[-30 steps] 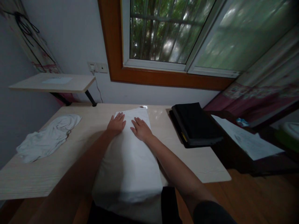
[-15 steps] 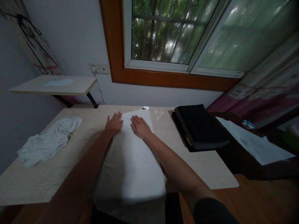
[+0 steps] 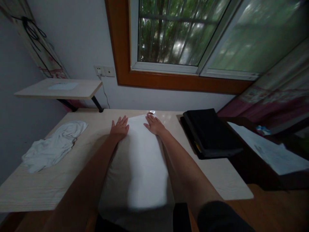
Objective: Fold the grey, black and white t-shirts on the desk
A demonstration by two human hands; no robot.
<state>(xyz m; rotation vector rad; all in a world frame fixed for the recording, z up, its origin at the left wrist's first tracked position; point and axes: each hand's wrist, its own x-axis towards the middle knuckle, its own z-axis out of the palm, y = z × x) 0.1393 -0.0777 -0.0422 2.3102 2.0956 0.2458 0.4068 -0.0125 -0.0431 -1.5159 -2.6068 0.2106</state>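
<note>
A long piece of white cloth [image 3: 142, 161] stretches from the back of the table down over its front edge towards me. My left hand [image 3: 120, 128] lies flat on its far left corner, fingers spread. On the far right corner rests my right hand [image 3: 154, 124], palm down with its fingers stretched out. Both hands press on the cloth and neither grips it. The cloth looks mostly smooth, with faint creases along its left side.
A crumpled white cloth [image 3: 56, 145] lies on the table [image 3: 79, 167] at the left, below a raised shelf [image 3: 82, 91]. Black folders [image 3: 211, 133] are stacked at the right. Beyond them, a sheet of paper [image 3: 267, 149] lies on a dark surface. A window [image 3: 178, 38] is behind.
My right hand has slid right and slightly away from me, to the cloth's far right corner. My left hand stays on the left corner. The view has shifted slightly.
</note>
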